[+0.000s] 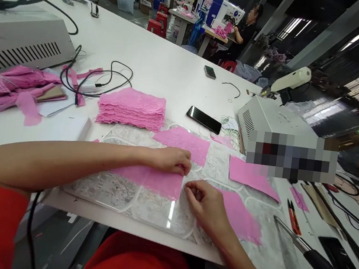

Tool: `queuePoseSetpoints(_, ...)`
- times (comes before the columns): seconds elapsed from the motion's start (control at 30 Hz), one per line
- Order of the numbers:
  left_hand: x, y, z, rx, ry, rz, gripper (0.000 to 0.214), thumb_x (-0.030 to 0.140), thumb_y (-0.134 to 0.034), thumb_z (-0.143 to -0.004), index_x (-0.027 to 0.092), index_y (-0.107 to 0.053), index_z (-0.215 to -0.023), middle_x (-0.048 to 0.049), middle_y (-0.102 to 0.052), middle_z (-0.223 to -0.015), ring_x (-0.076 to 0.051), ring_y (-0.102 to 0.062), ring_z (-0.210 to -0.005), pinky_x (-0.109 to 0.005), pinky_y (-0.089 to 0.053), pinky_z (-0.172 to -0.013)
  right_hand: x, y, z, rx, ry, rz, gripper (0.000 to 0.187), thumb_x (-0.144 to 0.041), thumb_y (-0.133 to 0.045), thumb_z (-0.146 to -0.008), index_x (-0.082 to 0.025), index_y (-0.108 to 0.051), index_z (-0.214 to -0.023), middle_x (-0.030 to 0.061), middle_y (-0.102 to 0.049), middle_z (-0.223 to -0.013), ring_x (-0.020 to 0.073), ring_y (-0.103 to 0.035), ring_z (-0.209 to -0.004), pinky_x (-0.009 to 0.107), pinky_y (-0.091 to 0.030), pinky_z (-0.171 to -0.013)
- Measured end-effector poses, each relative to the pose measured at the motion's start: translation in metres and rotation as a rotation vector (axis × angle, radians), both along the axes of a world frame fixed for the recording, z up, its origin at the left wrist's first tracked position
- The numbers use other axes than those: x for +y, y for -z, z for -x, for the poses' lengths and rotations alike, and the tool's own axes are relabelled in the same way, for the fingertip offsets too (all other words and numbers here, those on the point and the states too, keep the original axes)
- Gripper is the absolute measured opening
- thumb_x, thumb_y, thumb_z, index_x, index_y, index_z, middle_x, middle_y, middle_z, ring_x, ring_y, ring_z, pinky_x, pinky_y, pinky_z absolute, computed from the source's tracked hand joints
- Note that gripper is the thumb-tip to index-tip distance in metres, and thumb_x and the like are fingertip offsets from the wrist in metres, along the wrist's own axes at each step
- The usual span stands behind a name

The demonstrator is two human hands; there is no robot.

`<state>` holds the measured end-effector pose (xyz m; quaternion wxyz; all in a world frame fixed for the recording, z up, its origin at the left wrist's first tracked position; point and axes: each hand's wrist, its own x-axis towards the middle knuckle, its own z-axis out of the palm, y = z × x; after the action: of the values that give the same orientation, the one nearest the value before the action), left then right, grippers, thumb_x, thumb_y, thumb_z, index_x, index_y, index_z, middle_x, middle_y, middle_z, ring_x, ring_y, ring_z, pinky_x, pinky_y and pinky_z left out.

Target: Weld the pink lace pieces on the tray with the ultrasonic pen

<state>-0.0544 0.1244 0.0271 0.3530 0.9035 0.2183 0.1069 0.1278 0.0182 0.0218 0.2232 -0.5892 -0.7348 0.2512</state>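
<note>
My left hand point(174, 160) reaches across the mat, its fingers pinched at the upper right corner of a pink fabric piece point(160, 183), which lies partly under my wrist. Just right of that piece's edge is my right hand point(205, 203), with thumb and fingers curled together; whatever they may hold is too small to see. A pink lace piece point(187, 142) lies flat beyond my left hand. Two more pink pieces, one point(254, 177) farther back and one point(243, 218) beside my right forearm, rest on the clear marbled mat point(156, 213).
A pink lace stack point(132, 109) stands behind the mat. Grey boxes point(24, 37) flank the table, with cables point(115, 72) near the left one. A phone point(204, 119) lies at the back. On the right are a black-handled metal tool point(323, 265) and orange snips point(294, 218). A person sits far off.
</note>
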Motion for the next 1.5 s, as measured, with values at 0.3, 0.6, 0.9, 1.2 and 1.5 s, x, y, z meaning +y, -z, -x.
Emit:
queuePoseSetpoints(0.3, -0.001, 0.003, 0.000, -0.039, -0.017, 0.019, 0.012, 0.008, -0.060, -0.081, 0.016, -0.069, -0.080, -0.0019, -0.056, -0.089, -0.010, -0.056, -0.076, -0.019, -0.041, -0.069, 0.002, 0.002, 0.003, 0.027, 0.054, 0.059, 0.016, -0.028, -0.055, -0.081, -0.018, -0.067, -0.084, -0.0012, -0.060, -0.063, 0.0120, -0.051, -0.055, 0.025, -0.039, -0.056)
queuePoseSetpoints(0.6, 0.003, 0.005, 0.003, -0.108, -0.039, 0.129, 0.010, 0.010, -0.059, -0.081, 0.015, -0.068, -0.078, -0.0025, -0.056, -0.088, -0.011, -0.055, -0.079, -0.020, -0.040, -0.069, 0.009, 0.000, 0.011, 0.128, 0.098, 0.136, 0.016, -0.026, -0.055, -0.078, -0.018, -0.066, -0.068, -0.0047, -0.049, -0.050, 0.0089, -0.039, -0.048, 0.023, -0.032, -0.050)
queuePoseSetpoints(0.9, 0.000, 0.001, 0.003, -0.085, -0.053, 0.145, 0.010, 0.009, -0.057, -0.080, 0.014, -0.065, -0.077, -0.0025, -0.056, -0.089, -0.011, -0.054, -0.077, -0.021, -0.041, -0.070, 0.010, 0.006, 0.011, 0.110, 0.074, 0.115, 0.018, -0.022, -0.051, -0.076, -0.019, -0.059, -0.060, -0.0053, -0.044, -0.049, 0.0088, -0.036, -0.048, 0.023, -0.032, -0.051)
queuePoseSetpoints(1.2, 0.000, -0.003, 0.003, -0.084, -0.050, 0.192, 0.009, 0.013, -0.057, -0.083, 0.014, -0.065, -0.079, -0.0028, -0.055, -0.092, -0.011, -0.054, -0.079, -0.022, -0.041, -0.072, 0.011, 0.004, 0.012, 0.171, 0.113, 0.162, 0.015, -0.028, -0.055, -0.077, -0.018, -0.066, -0.070, -0.0055, -0.045, -0.049, 0.0093, -0.037, -0.048, 0.023, -0.034, -0.050)
queuePoseSetpoints(1.5, 0.001, -0.001, 0.004, -0.063, -0.038, 0.165, 0.010, 0.013, -0.055, -0.084, 0.014, -0.063, -0.078, -0.0032, -0.055, -0.092, -0.012, -0.054, -0.081, -0.022, -0.041, -0.072, 0.012, 0.003, 0.013, 0.182, 0.081, 0.171, 0.017, -0.023, -0.051, -0.075, -0.019, -0.057, -0.060, -0.0064, -0.036, -0.048, 0.0084, -0.031, -0.047, 0.023, -0.030, -0.049)
